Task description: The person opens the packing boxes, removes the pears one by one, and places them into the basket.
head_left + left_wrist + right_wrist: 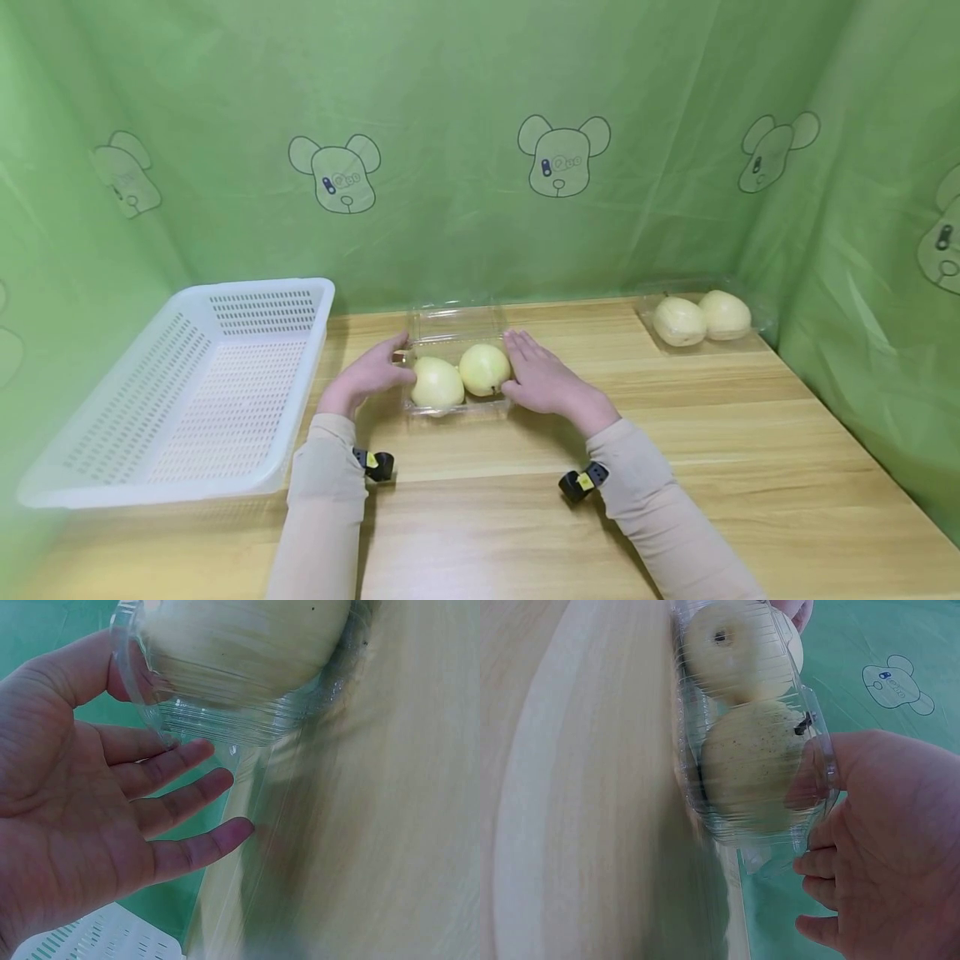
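Observation:
A clear plastic clamshell box (457, 408) stands at the middle of the table, its lid (459, 323) raised at the back. Two pale yellow pears lie in it side by side, a left pear (438, 383) and a right pear (484, 370). My left hand (371, 372) is at the box's left end, thumb over the rim by the left pear, the other fingers spread outside. At the right end is my right hand (551, 379); its thumb (810, 776) reaches over the rim beside the right pear, and its fingers extend along the outside.
A white perforated plastic basket (273, 467) stands on the left. Toward the back right corner of the wooden table (675, 492), another clear box (660, 343) holds two pears (724, 315). Green printed curtain (450, 217) hangs behind and at both sides.

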`<state>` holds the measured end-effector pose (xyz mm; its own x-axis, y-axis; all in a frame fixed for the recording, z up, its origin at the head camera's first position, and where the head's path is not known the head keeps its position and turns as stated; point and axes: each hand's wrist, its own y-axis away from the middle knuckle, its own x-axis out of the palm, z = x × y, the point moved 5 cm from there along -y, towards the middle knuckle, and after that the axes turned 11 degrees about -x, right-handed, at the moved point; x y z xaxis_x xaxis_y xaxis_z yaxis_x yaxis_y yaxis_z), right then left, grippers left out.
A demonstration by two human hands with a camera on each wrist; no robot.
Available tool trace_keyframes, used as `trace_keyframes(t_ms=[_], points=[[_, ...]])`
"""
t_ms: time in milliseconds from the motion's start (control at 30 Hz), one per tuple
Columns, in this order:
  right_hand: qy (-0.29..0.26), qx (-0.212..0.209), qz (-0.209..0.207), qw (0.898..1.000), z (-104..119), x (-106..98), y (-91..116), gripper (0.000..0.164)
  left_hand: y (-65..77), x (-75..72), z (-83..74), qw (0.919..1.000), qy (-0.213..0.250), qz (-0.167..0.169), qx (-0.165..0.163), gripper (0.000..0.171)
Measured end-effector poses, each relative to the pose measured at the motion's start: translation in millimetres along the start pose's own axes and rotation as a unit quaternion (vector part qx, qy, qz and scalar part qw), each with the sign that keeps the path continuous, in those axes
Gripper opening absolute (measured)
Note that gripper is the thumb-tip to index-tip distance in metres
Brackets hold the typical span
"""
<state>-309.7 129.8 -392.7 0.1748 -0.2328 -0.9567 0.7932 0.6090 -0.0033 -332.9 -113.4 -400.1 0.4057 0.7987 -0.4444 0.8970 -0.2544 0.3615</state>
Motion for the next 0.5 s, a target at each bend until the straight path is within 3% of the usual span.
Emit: trace_keyframes(t_ms=[500], points=[[-0.003, 0.002, 0.0, 1.0, 0.1, 0.4, -0.5, 0.079, 0.7, -0.7, -0.9, 1.0, -0.007, 0.002, 0.006, 0.093]])
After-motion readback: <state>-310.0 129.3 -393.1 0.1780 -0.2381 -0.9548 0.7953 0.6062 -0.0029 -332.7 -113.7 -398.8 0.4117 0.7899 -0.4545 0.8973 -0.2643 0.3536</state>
